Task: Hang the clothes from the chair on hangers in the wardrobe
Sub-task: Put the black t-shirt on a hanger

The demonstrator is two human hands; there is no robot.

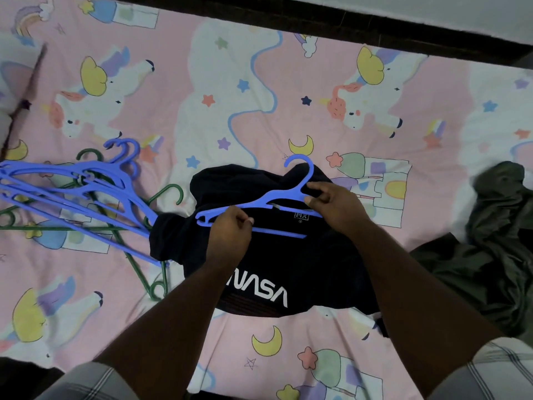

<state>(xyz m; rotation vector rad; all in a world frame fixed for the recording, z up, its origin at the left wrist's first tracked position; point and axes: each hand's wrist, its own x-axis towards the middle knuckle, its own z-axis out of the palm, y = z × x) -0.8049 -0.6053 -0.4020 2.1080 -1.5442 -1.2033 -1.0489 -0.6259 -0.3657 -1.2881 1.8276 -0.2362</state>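
A black NASA T-shirt (300, 264) lies face up on the bed, collar towards the far side. A blue plastic hanger (277, 197) lies across its collar, hook pointing away from me. My left hand (230, 235) pinches the hanger's left arm together with the shirt's shoulder fabric. My right hand (334, 206) grips the hanger's right arm near the neck, at the collar. The hanger's right end is hidden under my right hand and the fabric.
A pile of several blue hangers (75, 183) and green hangers (155, 197) lies on the left of the pink unicorn bedsheet (259, 82). A dark green garment (496, 235) is crumpled at the right. A dark bed edge (375, 30) runs along the far side.
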